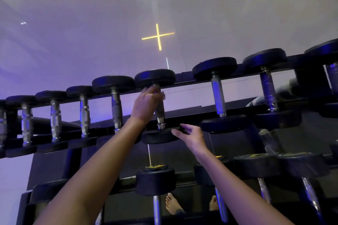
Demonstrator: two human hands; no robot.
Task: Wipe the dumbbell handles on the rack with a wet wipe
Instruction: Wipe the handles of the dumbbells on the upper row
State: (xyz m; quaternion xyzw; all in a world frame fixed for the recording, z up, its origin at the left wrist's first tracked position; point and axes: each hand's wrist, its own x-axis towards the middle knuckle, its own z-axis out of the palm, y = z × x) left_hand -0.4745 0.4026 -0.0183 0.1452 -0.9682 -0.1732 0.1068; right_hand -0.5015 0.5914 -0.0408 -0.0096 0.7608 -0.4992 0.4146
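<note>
A black rack carries a row of black dumbbells with steel handles on its top tier. My left hand grips the upper part of one middle dumbbell handle, with a pale wet wipe showing at my fingertips. The lower part of that handle is bare. My right hand holds the front rail of the rack just right of this dumbbell's near head, fingers curled over the rail's edge.
More dumbbells stand left and right on the top tier, close together. A lower tier holds larger dumbbells. Behind the rack is a pale wall with a yellow cross of light. Bare feet show below.
</note>
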